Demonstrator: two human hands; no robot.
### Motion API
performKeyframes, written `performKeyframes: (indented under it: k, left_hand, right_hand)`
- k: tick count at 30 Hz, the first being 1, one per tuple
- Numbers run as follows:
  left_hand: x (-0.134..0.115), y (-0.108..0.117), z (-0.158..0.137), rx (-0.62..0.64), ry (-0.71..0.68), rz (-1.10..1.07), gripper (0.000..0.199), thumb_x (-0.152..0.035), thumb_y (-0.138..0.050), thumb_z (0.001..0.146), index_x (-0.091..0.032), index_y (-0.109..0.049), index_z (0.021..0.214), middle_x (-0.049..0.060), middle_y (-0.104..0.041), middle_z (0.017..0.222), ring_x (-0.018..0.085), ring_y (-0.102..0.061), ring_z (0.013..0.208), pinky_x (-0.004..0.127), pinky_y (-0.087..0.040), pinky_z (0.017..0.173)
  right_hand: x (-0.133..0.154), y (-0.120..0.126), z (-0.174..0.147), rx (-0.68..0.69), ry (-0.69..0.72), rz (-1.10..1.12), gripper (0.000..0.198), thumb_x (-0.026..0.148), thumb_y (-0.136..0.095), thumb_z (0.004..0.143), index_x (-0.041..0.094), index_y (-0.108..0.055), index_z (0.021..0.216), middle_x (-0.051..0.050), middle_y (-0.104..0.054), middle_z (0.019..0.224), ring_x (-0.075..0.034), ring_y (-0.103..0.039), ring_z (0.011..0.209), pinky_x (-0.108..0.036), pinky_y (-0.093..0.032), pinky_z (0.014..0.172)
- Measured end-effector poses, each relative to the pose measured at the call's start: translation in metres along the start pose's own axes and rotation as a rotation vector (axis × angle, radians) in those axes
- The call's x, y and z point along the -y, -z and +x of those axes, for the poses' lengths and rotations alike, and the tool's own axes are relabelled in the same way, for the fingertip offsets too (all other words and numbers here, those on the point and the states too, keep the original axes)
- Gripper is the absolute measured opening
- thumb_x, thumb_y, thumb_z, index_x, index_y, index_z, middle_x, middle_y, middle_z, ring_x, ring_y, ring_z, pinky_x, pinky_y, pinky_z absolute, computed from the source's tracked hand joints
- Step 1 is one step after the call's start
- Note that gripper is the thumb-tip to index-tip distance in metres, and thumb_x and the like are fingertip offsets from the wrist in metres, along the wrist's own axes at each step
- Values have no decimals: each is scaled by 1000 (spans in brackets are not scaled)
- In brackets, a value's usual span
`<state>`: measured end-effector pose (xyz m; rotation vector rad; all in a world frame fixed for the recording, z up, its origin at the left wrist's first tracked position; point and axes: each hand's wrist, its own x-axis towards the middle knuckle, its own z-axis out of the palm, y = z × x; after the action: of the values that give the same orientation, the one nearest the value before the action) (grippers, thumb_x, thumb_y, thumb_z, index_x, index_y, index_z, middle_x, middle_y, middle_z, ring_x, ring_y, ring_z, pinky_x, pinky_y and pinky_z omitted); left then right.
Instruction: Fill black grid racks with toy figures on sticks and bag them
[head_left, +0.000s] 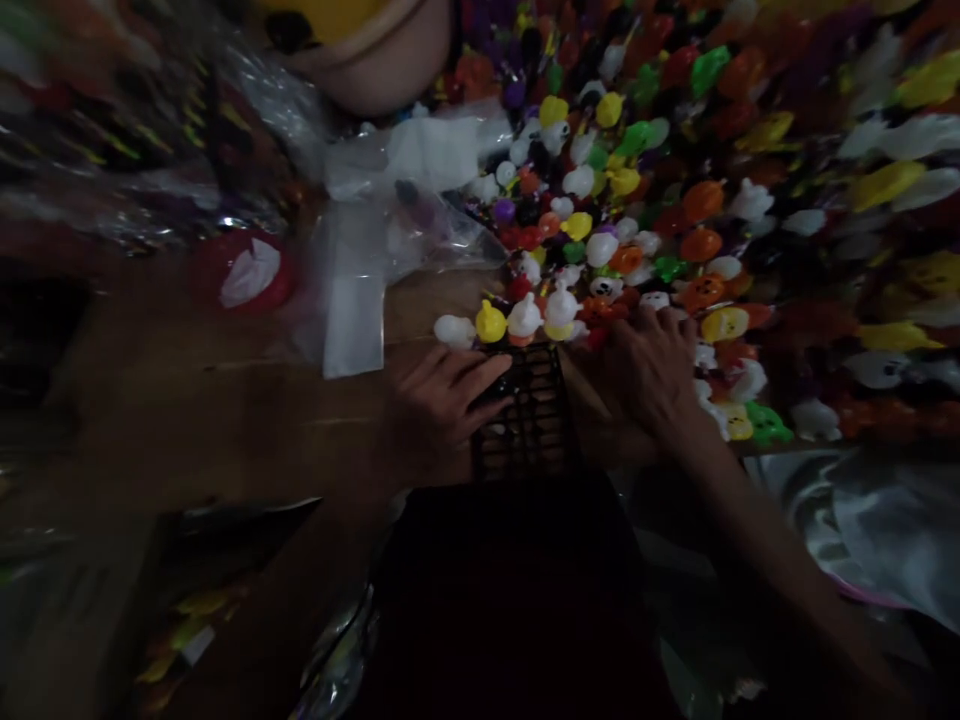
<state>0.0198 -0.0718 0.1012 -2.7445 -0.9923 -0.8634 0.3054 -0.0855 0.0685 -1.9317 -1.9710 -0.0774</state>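
My left hand [454, 398] lies at the left edge of a black slotted rack [534, 425], its thumb and forefinger stretched apart over the slots. Something dark and glossy shows between those fingers, too dim to name. Small plastic figures stand along the rack's far end: a yellow one [491, 321], a white one [525, 316] and another white one [562, 303]. My right hand [656, 365] reaches into the near edge of the heap of figures [701, 245]. Its fingers bend down among them; the fingertips and whatever they hold are hidden.
Clear plastic bags [352, 300] lie left of the heap on the wooden table [225, 400]. A red round container [259, 275] holds white paper or film. Farther back stands a pale pink basin [382, 60]. A plastic sheet [892, 510] hangs below the table at right.
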Motion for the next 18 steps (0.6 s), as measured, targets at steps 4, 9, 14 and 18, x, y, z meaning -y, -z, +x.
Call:
performKeyframes:
  k: [4, 9, 14, 18]
  left_hand:
    - [1, -1, -5, -22, -58, 53, 33, -39, -63, 96, -23, -69, 125, 5, -76, 104, 21, -67, 93, 31, -55, 83]
    - [2, -2, -11, -44, -84, 65, 34, -38, -63, 96, -21, -68, 125, 5, -75, 104, 20, -66, 87, 33, -54, 79]
    - [-2, -4, -14, -91, -118, 64, 32, -33, -63, 96, -18, -69, 124, 7, -74, 104, 21, -63, 91, 33, -54, 81]
    - [-4, -9, -19, -129, -103, 65, 32, -30, -61, 97, -22, -66, 128, 6, -74, 106, 21, -62, 94, 33, -54, 82]
  right_hand:
    - [3, 50, -4, -7, 134, 74, 17, 30, -56, 93, 24, -72, 95, -11, -69, 83, -26, -61, 85, -42, -45, 82]
    - [30, 108, -28, -14, 211, 292, 25, 36, -55, 98, 37, -73, 115, -4, -74, 96, -22, -68, 74, -36, -53, 63]
    - [73, 106, -14, -39, 279, 308, 21, 29, -58, 98, 28, -73, 113, -5, -72, 97, -20, -69, 80, -32, -56, 68]
    - [92, 89, 15, 71, 475, 267, 24, 31, -51, 102, 19, -72, 106, -6, -68, 88, -15, -63, 72, -26, -46, 61]
